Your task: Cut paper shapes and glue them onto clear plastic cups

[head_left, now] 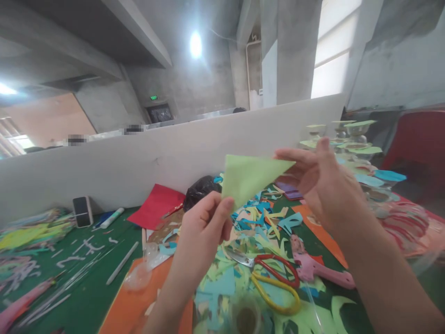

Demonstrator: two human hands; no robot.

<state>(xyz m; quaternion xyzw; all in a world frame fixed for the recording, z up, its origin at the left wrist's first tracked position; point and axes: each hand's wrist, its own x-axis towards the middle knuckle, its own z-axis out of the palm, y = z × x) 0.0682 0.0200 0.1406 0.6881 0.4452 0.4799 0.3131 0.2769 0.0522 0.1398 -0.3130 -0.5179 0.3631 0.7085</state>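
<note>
A light green triangle of folded paper [252, 176] is held up in front of me above the cluttered table. My left hand [210, 222] pinches its lower left corner between thumb and fingers. Beside its right tip is my right hand [314, 181], fingers stretched and thumb raised; the fingertips lie behind the tip, and I cannot tell if they touch it. Under the paper lie many coloured paper scraps [257, 218]. Scissors [274, 278] with one red and one yellow handle rest on the scraps, next to a pink glue gun [320, 269].
A white partition [139, 162] runs behind the table. At the left are a phone [82, 212], paper strips [34, 232] and another pink glue gun [28, 299]. Red paper [156, 206] lies by a black plastic bag [201, 190]. Paper-topped clear cups [359, 139] stand at the right.
</note>
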